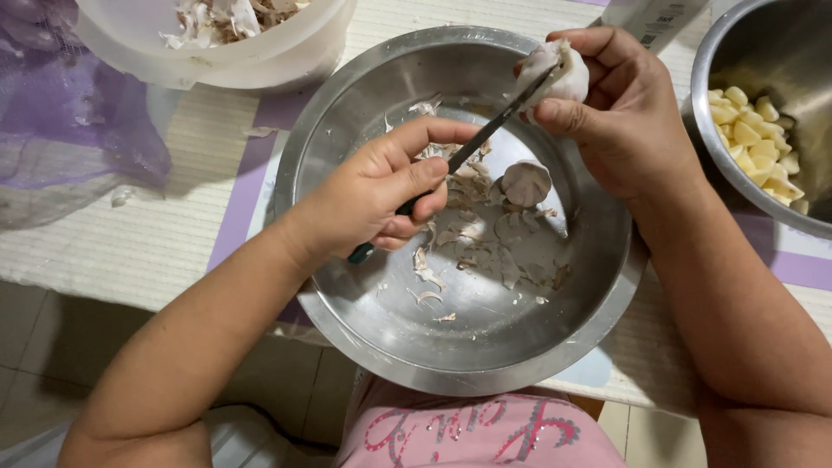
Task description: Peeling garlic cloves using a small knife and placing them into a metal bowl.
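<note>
A small knife with a dark handle is gripped in the left hand, the fingers clenched round the handle and the blade pointing up and away toward the right hand. A garlic bulb is held in the right hand, pinched between the thumb and the fingertips above the far rim of a wide steel bowl. The blade tip is seen touching the bulb, just beside the right thumb.

The chief risk is judged to be a slip of the blade: the tip is being worked against a rounded, papery surface close to the thumb, and if the skin gives suddenly the edge could be driven into the thumb or fingertips. The bulb is held only at its sides, so it could also be twisted out of the grasp and dropped into the bowl.

A second piece of garlic lies on the bowl's floor among loose peelings. Peeled cloves are heaped in another steel bowl at the right, and a white plastic tub of skins stands at the far left, beside a purple mesh bag. The wide bowl overhangs the near edge of the table, so a hard push downward on its near rim could tip it toward the lap.
</note>
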